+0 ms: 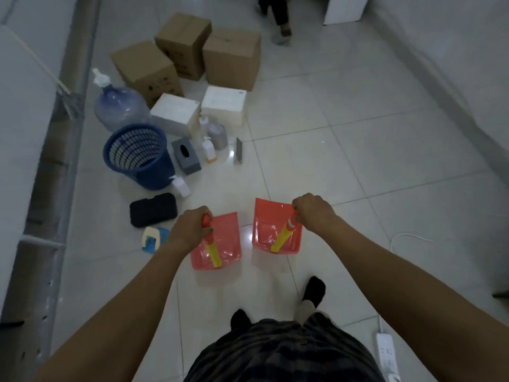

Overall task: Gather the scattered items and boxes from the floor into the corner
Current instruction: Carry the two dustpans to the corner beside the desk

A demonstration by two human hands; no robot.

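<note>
Left hand curls round tubular handle of left dustpan, right hand grips right dustpan: glossy red plastic scoops, frame centre. Matte cardboard boxes, round blue lattice basket upper left.

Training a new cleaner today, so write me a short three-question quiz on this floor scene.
1. True or false: the left hand grips the left dustpan by its handle, and the right hand grips the right dustpan the same way.
2. How many brown cardboard boxes stand on the floor? A) two B) three C) five
3. Fill in: the grey tissue box sits beside the blue ____.

Key: 1 true; 2 B; 3 basket
</note>
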